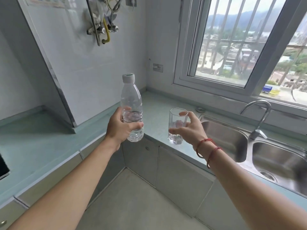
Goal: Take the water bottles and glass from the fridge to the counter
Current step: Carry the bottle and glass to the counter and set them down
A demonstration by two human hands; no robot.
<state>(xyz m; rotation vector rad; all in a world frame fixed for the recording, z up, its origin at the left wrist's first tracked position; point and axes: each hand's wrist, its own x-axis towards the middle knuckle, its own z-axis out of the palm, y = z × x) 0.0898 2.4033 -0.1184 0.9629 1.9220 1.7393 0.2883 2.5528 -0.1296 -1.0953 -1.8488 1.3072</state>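
Observation:
A clear plastic water bottle with a white cap stands upright in my left hand, which grips its lower half; it holds a little water. My right hand holds a clear faceted glass by its side, upright. Both are held in the air above the inner corner of the pale green L-shaped counter, the glass just over the counter's front edge. The fridge is out of view.
A double steel sink with a curved tap lies in the counter at right, under a barred window. A wall pillar juts onto the counter at left. Pipes and valves hang on the wall above. Cabinets sit below.

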